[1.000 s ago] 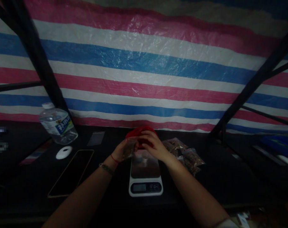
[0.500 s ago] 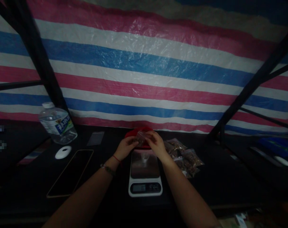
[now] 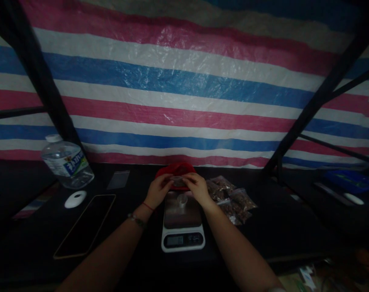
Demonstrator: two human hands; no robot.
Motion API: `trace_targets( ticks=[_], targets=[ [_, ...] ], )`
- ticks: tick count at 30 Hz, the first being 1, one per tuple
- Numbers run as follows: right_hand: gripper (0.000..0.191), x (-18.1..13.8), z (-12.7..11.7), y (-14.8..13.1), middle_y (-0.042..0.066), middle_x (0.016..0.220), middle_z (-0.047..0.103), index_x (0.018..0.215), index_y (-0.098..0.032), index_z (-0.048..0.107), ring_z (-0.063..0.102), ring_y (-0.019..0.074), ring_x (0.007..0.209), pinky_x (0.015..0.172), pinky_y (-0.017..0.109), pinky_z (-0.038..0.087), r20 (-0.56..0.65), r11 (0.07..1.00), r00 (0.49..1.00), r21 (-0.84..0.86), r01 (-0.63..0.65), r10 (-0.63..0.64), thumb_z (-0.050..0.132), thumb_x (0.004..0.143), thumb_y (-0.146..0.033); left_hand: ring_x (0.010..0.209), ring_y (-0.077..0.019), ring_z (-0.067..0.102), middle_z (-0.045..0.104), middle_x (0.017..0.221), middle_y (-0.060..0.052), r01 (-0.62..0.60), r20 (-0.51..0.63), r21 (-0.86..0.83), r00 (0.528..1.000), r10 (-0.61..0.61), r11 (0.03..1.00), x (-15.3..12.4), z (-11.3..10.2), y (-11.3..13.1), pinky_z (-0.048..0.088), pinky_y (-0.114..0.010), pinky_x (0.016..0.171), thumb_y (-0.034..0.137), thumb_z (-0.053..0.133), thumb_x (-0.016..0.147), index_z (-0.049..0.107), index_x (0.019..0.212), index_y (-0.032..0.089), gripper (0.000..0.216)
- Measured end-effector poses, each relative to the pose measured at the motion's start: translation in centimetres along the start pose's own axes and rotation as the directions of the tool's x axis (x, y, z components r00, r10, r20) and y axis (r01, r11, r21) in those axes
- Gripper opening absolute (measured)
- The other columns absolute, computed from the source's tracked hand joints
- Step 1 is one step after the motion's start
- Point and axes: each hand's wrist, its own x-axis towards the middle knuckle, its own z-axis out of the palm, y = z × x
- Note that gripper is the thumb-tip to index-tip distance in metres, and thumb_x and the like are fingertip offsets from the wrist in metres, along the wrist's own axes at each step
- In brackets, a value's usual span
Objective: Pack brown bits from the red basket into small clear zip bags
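Baggie (image 3: 178, 179) of clear plastic is pinched between the thumb and fingers of the left hand (image 3: 158, 189) on one side and the right hand (image 3: 200, 187) on the other, at the near edge of a red container (image 3: 175, 168). On the near side of the fingertips sits a digital scale (image 3: 183, 222) bearing a small clear cup (image 3: 182, 200), while brown-filled zip bags (image 3: 233, 198) lie piled right of the right fingers and a smartphone (image 3: 85, 225) lies left of the left ones.

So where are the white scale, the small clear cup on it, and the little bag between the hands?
White scale (image 3: 183, 220), head view: bare part of its metal plate.
Small clear cup (image 3: 182, 201), head view: its side.
Little bag (image 3: 177, 179), head view: its visible middle.
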Motion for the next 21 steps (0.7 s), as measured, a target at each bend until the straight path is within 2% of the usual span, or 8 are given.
trace_targets(
  ticks=[5,9,15,21],
  targets=[
    [0.013,-0.18,0.55,0.63,0.004,0.080,0.070,0.081,-0.019,0.069,0.065,0.0181,0.074,0.071,0.029,0.052,-0.026,0.991,0.995,0.092,-0.098,0.100,0.065,0.075,-0.031,0.081,-0.0191,0.065,0.071,0.086,-0.005,-0.010,0.007,0.044,1.000,0.009,0.999,-0.12,-0.11,0.11,0.052,-0.031,0.077,0.034,0.061,0.078,0.068,0.088,0.019,0.019],
    [0.014,-0.13,0.40,0.73,0.003,0.074,0.069,0.076,-0.017,0.067,0.064,0.0172,0.070,0.067,0.027,0.050,-0.041,0.983,0.987,0.105,-0.150,0.155,0.068,0.071,-0.031,0.077,-0.0178,0.065,0.070,0.084,-0.004,0.024,0.006,-0.037,1.000,-0.024,0.999,-0.33,0.14,0.06,0.052,-0.029,0.072,0.036,0.061,0.077,0.067,0.085,0.018,0.020],
    [0.013,-0.05,-0.05,0.15,0.003,0.074,0.070,0.075,-0.017,0.068,0.063,0.0162,0.068,0.066,0.026,0.049,0.015,0.986,0.990,0.092,-0.139,0.138,0.064,0.073,-0.029,0.075,-0.0175,0.065,0.070,0.081,-0.004,0.040,-0.005,-0.101,0.999,-0.041,0.994,-0.37,0.12,0.11,0.053,-0.029,0.071,0.036,0.062,0.076,0.065,0.083,0.017,0.020],
    [0.012,-0.01,0.06,0.29,0.003,0.071,0.070,0.072,-0.017,0.069,0.063,0.0155,0.067,0.064,0.025,0.049,0.028,0.976,0.987,0.147,-0.159,0.156,0.065,0.071,-0.029,0.077,-0.0176,0.067,0.072,0.081,-0.005,0.002,-0.038,-0.032,0.999,-0.003,0.999,-0.04,-0.09,-0.16,0.054,-0.030,0.075,0.032,0.061,0.077,0.068,0.080,0.017,0.018]
  ],
)
